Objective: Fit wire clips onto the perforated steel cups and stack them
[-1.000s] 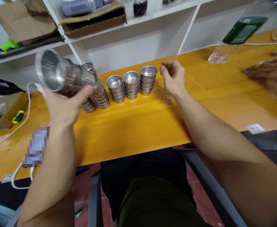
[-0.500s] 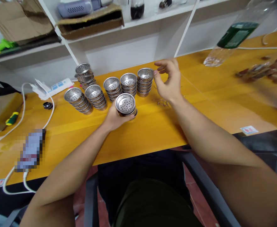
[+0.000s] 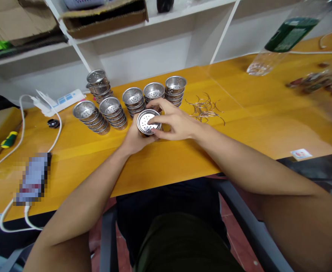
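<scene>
My left hand [image 3: 134, 136] is wrapped round a short stack of perforated metal cups and holds it mouth up above the table. My right hand [image 3: 179, 122] meets the top cup [image 3: 144, 120] from the right, one finger reaching inside and the thumb at the near rim. Its other fingers curve over the far side. Beyond my hands stand several stacks of the same cups, among them a right-hand stack [image 3: 175, 86] and a left-hand stack [image 3: 87, 112]. Thin curved wires [image 3: 205, 107] lie in a loose heap right of the stacks.
A clear bottle with a green label [image 3: 292, 34] stands at the back right, near a blurred pile of small brown things [image 3: 318, 83]. On the left are a phone [image 3: 32, 179], white cables, a power strip [image 3: 66, 102] and a screwdriver [image 3: 9, 139]. White shelving [image 3: 154, 49] backs the table.
My right hand has moved left and down from beside the right-hand stack to the cup in my left hand. The wire heap it partly covered now shows.
</scene>
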Demonstrator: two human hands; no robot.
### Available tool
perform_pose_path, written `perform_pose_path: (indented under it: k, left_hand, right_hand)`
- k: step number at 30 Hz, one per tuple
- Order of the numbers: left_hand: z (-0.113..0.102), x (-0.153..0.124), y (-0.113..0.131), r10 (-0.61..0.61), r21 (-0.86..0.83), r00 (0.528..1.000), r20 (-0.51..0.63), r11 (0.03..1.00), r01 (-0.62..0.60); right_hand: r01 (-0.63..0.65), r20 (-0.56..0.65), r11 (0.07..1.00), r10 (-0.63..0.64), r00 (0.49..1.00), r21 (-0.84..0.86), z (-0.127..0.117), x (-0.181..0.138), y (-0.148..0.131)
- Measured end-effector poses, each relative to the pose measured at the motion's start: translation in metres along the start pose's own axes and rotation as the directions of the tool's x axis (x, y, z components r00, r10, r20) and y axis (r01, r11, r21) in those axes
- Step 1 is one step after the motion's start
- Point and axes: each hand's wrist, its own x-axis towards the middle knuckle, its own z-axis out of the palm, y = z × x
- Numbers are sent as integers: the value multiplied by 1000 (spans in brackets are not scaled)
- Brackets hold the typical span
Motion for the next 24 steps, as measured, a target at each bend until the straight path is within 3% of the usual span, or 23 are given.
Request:
perform_pose_path:
  k: [7, 14, 24]
  left_hand:
    - [0, 2, 0, 117, 35, 993, 32, 992, -118]
    - [-7, -2, 5, 44, 115, 997, 71, 992, -52]
    - [-12, 0, 13, 220, 190, 975, 24, 957, -221]
  right_hand:
    - [-81, 52, 993, 77, 996, 88, -10, -1, -5]
    - [-194, 35, 974, 191, 981, 120, -21, -3, -2]
    - [-295, -15, 947, 299, 954, 127, -19, -3, -5]
